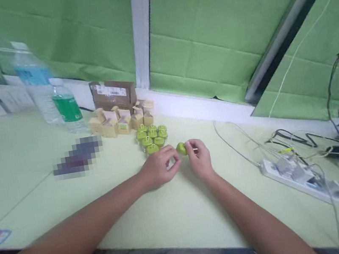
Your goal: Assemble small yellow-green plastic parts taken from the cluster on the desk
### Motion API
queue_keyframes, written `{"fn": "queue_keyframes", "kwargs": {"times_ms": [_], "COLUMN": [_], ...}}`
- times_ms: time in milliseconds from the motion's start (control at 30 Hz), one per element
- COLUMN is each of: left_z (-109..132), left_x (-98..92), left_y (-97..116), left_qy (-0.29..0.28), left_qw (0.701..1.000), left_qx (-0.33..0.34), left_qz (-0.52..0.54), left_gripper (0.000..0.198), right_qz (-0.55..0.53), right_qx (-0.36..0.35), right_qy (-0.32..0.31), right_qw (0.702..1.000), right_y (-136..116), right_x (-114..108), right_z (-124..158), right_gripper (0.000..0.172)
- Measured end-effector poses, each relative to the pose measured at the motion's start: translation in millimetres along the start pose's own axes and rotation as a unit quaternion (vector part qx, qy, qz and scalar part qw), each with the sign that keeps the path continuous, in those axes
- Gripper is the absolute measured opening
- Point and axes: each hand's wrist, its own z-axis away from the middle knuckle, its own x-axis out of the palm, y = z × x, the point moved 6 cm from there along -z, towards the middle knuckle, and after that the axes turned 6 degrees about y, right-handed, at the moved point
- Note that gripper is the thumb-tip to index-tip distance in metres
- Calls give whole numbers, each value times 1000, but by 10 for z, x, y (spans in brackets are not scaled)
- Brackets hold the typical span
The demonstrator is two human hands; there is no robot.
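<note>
Tabletop in smooth pale green [133, 223] spreads below both forearms. Long white plastic power strip [294, 181], loaded with plugs, lies at the right. Brown cardboard box [113, 99] stands near the wall. The right hand [201, 160] pinches a small olive-green rounded piece [181, 148] just above the tabletop; the left hand [158, 169] curls close beside it, its grip unclear. Small tan cardboard boxes [124, 123] stand before the brown box, near clustered small green pieces with pale loops [153, 138].
</note>
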Motion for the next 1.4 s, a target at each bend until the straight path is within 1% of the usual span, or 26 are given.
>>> {"fn": "queue_keyframes", "kwargs": {"times_ms": [33, 67, 167, 233, 333, 533, 633, 700, 833, 967, 1133, 1200, 1267, 1333, 1400], "left_z": [-5, -8, -10, -6, 0, 5, 14, 22, 36, 36, 35, 27, 2, -46, -112], "left_x": [13, 27, 69, 94, 115, 140, 163, 177, 192, 192, 196, 185, 141, 49, -97], "left_y": [-30, -60, -144, -188, -226, -261, -289, -308, -331, -317, -297, -279, -263, -269, -324], "left_qy": [6, 10, 15, 12, -1, -26, -32, -32, -31, -37, -41, -35, -21, -1, 32], "left_qw": [1000, 1000, 998, 996, 994, 991, 991, 991, 990, 992, 993, 994, 995, 996, 996], "left_qx": [-12, -23, -49, -63, -81, -107, -107, -106, -105, -84, -73, -70, -65, -62, -68], "left_qz": [-8, -16, -41, -56, -69, -74, -77, -80, -85, -83, -82, -78, -70, -57, -48], "left_gripper": [6, 9, 25, 31, 32, 31, 33, 34, 37, 34, 31, 29, 24, 20, 17], "right_qz": [3, 7, 24, 37, 53, 68, 81, 93, 96, 85, 47, 44, 63, 102, 160], "right_qx": [-4, -7, -20, -27, -35, -39, -49, -50, -24, 3, 47, 49, 38, 24, 14], "right_qy": [0, -2, -13, -29, -52, -73, -83, -101, -134, -140, -177, -178, -171, -156, -131], "right_qw": [1000, 1000, 999, 999, 997, 994, 992, 989, 986, 986, 982, 982, 983, 982, 978], "right_y": [3, 5, -4, -20, -41, -21, -5, 20, 100, 141, 161, 163, 174, 206, 268], "right_x": [1, 3, 17, 39, 70, 97, 115, 145, 197, 203, 237, 239, 217, 158, 45], "right_z": [-3, -5, -9, -9, -2, 23, 24, 22, 17, 17, 38, 32, 5, -54, -151], "right_gripper": [27, 27, 26, 24, 23, 22, 21, 20, 19, 21, 22, 22, 23, 23, 23]}}
